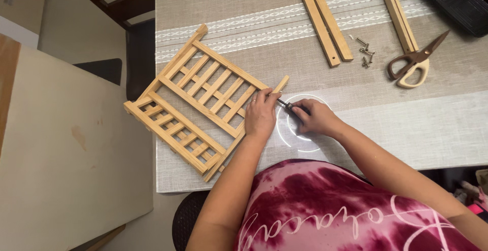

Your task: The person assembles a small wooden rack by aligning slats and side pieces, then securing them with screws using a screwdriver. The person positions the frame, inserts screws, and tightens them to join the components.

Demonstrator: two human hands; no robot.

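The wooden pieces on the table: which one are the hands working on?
The slatted wooden rack at the table's left edge. The left hand rests on it, the right hand beside it, while the loose wooden strips lie untouched farther away.

Both forearms reach forward, left hand (261, 115) flat and pressing, right hand (316, 117) curled in a tight grip.

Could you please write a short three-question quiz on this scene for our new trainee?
1. True or false: the left hand rests on the slatted wooden rack.
2. What does the right hand hold? A) scissors B) a small dark tool C) a loose slat
3. What lies between the scissors and the paired wooden slats?

Key: 1 true; 2 B; 3 a few loose screws.
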